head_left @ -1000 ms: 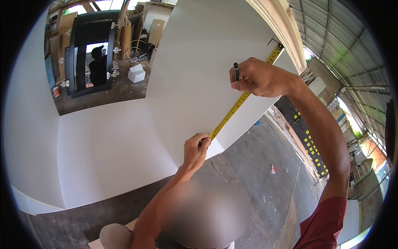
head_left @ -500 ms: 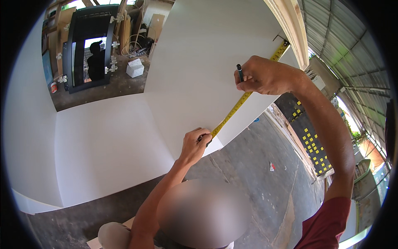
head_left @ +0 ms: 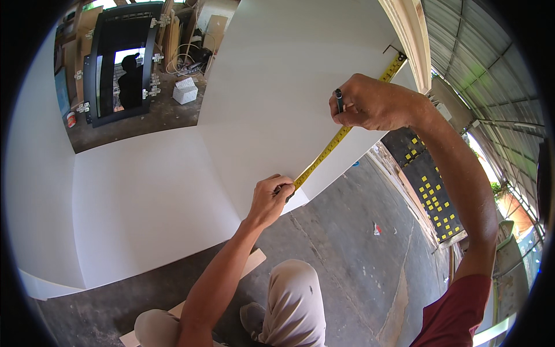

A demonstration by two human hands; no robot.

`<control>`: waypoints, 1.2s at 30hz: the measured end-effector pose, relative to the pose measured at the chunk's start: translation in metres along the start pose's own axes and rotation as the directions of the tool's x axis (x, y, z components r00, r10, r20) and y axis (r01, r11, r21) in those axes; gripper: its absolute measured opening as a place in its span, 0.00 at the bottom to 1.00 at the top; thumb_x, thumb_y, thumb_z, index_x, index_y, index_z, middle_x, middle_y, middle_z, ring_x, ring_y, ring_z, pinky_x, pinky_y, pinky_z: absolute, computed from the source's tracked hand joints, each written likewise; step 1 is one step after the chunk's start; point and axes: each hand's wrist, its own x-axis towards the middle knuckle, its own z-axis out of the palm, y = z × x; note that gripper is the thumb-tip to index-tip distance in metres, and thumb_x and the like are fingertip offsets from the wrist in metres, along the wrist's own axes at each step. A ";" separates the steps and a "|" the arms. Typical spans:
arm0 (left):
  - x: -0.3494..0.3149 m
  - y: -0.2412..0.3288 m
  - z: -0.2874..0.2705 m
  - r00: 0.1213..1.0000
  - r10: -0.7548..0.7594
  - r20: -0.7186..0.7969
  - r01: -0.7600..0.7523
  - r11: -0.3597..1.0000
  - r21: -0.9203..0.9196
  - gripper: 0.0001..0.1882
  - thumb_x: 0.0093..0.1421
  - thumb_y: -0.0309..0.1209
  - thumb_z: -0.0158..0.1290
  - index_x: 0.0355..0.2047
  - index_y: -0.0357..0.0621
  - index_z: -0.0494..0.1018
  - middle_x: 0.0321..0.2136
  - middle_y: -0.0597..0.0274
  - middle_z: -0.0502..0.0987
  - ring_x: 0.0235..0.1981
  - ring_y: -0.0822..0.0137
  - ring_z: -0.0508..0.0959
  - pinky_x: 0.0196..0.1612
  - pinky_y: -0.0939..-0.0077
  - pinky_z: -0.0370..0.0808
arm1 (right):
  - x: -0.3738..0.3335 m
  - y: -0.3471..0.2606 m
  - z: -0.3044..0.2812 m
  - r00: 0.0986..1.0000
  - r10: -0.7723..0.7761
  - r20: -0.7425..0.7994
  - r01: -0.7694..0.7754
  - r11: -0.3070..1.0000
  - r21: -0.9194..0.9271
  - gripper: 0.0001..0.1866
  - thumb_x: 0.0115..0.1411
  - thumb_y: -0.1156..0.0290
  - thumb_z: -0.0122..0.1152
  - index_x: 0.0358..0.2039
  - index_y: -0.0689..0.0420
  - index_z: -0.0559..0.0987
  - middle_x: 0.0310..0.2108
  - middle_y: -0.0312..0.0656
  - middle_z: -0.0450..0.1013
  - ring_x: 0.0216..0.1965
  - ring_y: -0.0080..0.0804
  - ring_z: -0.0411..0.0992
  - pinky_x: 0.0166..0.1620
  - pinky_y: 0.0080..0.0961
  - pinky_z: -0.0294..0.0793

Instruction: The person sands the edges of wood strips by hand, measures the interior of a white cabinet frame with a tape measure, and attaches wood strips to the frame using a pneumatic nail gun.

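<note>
A yellow tape measure (head_left: 325,153) runs slantwise along a white panel (head_left: 272,75), the side wall of a large white box-like cabinet. My left hand (head_left: 269,201) is closed around the tape's dark case, near the panel's lower front corner. Higher up, my right hand (head_left: 378,105) is bent over the blade and covers part of it. A dark pen (head_left: 339,99) sticks up from its curled fingers. Beyond that hand, the blade's end (head_left: 400,58) shows near the panel's far edge, beside a thin dark line drawn on the white surface.
The cabinet's white bottom panel (head_left: 144,196) spreads out to the left. Through its open back show a dark-framed glass door (head_left: 118,66) with hinges and a white block (head_left: 185,91). A wooden strip (head_left: 252,263) lies on the grey floor near my knee (head_left: 295,289).
The view has shifted slightly. My knee and a shoe now show where a blurred patch was. Both hands keep nearly the same places on the tape, and the pen leans a little differently.
</note>
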 end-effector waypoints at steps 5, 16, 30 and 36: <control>0.001 -0.003 0.004 0.999 0.040 -0.001 -0.040 0.999 0.014 0.11 0.62 0.30 0.53 0.32 0.33 0.79 0.25 0.59 0.75 0.22 0.71 0.70 0.27 0.71 0.67 | -0.003 -0.002 -0.002 1.000 0.014 0.006 -0.014 1.000 -0.028 0.12 0.65 0.70 0.60 0.30 0.67 0.81 0.22 0.45 0.78 0.22 0.31 0.76 0.29 0.31 0.73; 0.000 0.002 0.000 1.000 -0.017 0.003 0.017 1.000 -0.016 0.11 0.63 0.30 0.52 0.32 0.33 0.79 0.25 0.59 0.75 0.22 0.72 0.70 0.27 0.72 0.66 | -0.002 -0.007 -0.002 1.000 0.018 0.020 -0.017 0.997 -0.070 0.13 0.64 0.71 0.59 0.27 0.68 0.79 0.23 0.46 0.78 0.21 0.29 0.74 0.28 0.31 0.73; 0.001 -0.001 0.001 1.000 0.010 0.015 -0.011 0.999 0.031 0.11 0.62 0.31 0.54 0.32 0.33 0.79 0.27 0.61 0.75 0.27 0.73 0.72 0.31 0.75 0.69 | -0.001 -0.002 0.002 1.000 0.017 0.011 -0.016 0.998 -0.064 0.15 0.63 0.72 0.60 0.22 0.69 0.79 0.26 0.45 0.79 0.23 0.30 0.74 0.30 0.32 0.74; 0.002 -0.003 0.000 0.999 0.053 -0.003 -0.053 0.998 0.043 0.11 0.62 0.30 0.54 0.33 0.33 0.80 0.27 0.62 0.75 0.26 0.74 0.72 0.27 0.75 0.68 | -0.001 0.001 0.004 1.000 -0.025 -0.016 0.024 0.999 -0.037 0.20 0.62 0.73 0.61 0.13 0.69 0.77 0.31 0.43 0.79 0.27 0.30 0.75 0.32 0.32 0.76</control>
